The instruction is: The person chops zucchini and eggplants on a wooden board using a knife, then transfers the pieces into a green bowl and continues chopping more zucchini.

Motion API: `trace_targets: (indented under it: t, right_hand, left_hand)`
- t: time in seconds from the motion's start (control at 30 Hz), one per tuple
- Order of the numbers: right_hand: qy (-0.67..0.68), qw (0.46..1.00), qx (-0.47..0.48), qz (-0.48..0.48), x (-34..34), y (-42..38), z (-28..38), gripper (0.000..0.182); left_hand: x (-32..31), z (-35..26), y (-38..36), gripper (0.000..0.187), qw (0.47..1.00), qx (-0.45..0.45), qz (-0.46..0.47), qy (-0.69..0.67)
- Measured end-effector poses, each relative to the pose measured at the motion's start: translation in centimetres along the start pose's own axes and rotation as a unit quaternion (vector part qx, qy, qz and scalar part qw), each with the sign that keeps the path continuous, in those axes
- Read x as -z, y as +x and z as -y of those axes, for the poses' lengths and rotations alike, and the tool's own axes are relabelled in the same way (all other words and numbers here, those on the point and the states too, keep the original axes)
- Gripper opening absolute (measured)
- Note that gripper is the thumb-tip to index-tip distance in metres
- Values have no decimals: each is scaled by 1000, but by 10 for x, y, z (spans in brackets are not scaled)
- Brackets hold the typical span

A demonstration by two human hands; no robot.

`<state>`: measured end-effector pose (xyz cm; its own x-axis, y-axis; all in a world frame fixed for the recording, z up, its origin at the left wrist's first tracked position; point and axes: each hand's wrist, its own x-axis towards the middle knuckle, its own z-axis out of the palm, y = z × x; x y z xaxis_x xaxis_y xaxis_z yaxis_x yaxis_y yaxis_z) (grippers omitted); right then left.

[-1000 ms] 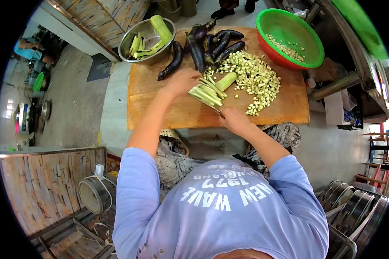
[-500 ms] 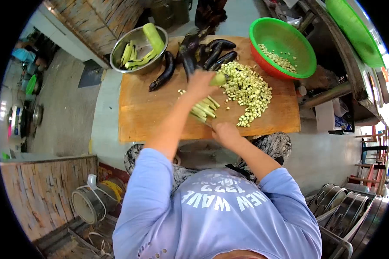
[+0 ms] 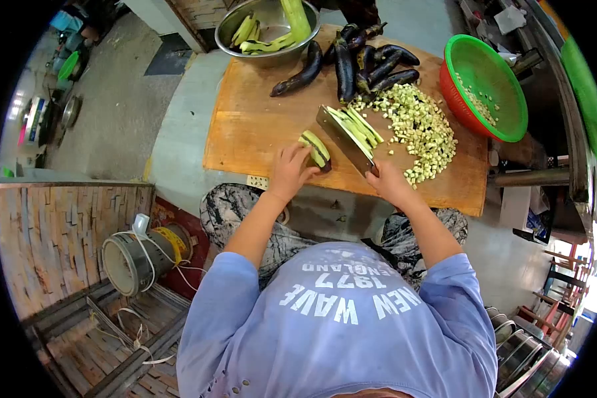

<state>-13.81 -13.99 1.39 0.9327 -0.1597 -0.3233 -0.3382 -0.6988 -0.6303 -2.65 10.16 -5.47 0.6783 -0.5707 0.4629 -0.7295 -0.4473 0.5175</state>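
My left hand point(image 3: 290, 174) is at the left end of the board, its fingers closed against a partly peeled eggplant piece point(image 3: 317, 150) with dark skin stripes. In my right hand point(image 3: 389, 182) is the handle of a cleaver point(image 3: 345, 140), its blade slanting up and left across the board. Pale eggplant strips point(image 3: 357, 127) lie along the right side of the blade. Farther right spreads a heap of diced eggplant point(image 3: 421, 129). Several whole dark eggplants point(image 3: 345, 69) lie at the back of the wooden cutting board point(image 3: 245, 113).
A steel bowl point(image 3: 229, 41) with peeled eggplant stands at the back left. At the right, a green colander point(image 3: 504, 76) sits in a red basin point(image 3: 452, 99), with some dice inside. A wooden-edged counter point(image 3: 567, 132) runs along the right, and a cylindrical container point(image 3: 123, 265) lies at lower left.
My left hand has moved from over the strips down and left, bringing the striped eggplant piece. The cleaver blade now shows beside the strips. The view has shifted, so the board sits higher and farther right.
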Motion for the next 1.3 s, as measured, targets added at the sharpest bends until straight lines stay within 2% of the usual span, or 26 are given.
trace_targets:
  t: [0.03, 0.13, 0.33, 0.53, 0.73, 0.83, 0.93, 1.1, 1.3]
  right_hand:
    - [2, 1000, 12, -10, 3, -4, 12, 23]
    - [-1, 999, 13, -36, -2, -15, 34, 20]
    - [-42, 999, 9, 8, 6, -27, 58, 18]
    - [-79, 996, -17, 45, 16, -28, 68, 19]
    - [-108, 994, -9, 1, -30, 9, 66, 19]
    - [-44, 999, -15, -8, -34, 12, 56, 19]
    - [-24, 999, -40, -1, -16, -4, 70, 20]
    - [-86, 995, -34, 31, 5, -28, 84, 19]
    - [-110, 993, -27, 40, 3, -23, 88, 19]
  left_hand:
    - [1, 4, 3, 51, 999, -29, -16, 26]
    - [-12, 3, 9, 45, 999, -2, -29, -29]
    - [-13, 1, 12, 37, 999, 27, -35, -30]
    - [-11, 2, 12, 37, 998, 40, -27, -47]
    - [-14, 7, 12, 37, 997, 30, -36, -58]
    - [-14, 7, 12, 36, 996, 25, -53, -74]
    - [-18, 8, 12, 38, 994, 20, -64, -90]
    - [-16, 8, 9, 39, 994, 48, -33, -94]
    - [-18, 10, 8, 39, 993, 43, -43, -101]
